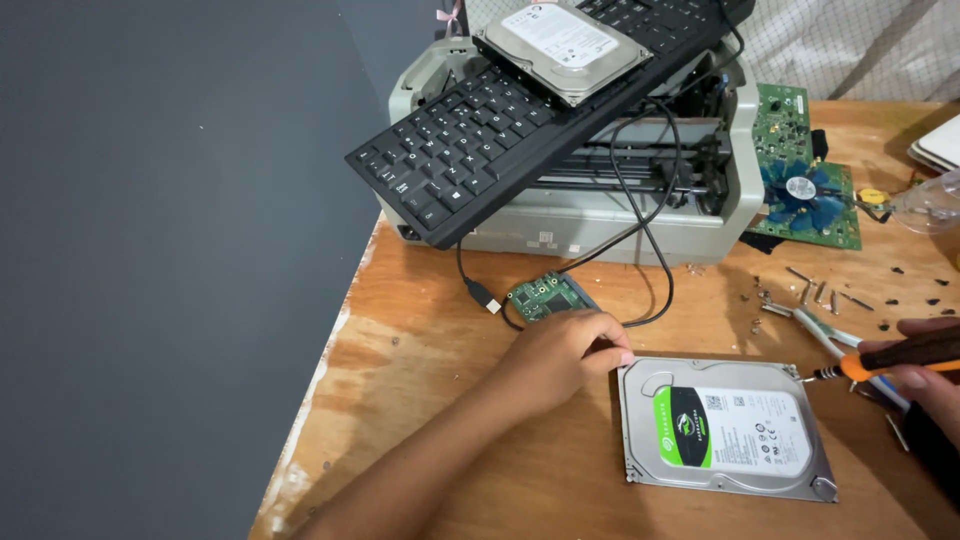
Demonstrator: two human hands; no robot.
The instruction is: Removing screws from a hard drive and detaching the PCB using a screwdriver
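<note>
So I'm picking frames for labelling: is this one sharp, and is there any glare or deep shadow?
Head view: the hard drive and keyboard are sharp; the right hand is cropped at the edge; mild sheen on the drive's metal, soft shadows on the table.

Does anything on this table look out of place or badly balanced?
Yes. A black keyboard lies tilted across the grey printer, with a hard drive resting on its keys. Loose screws are scattered on the wooden table near the right hand.
</note>
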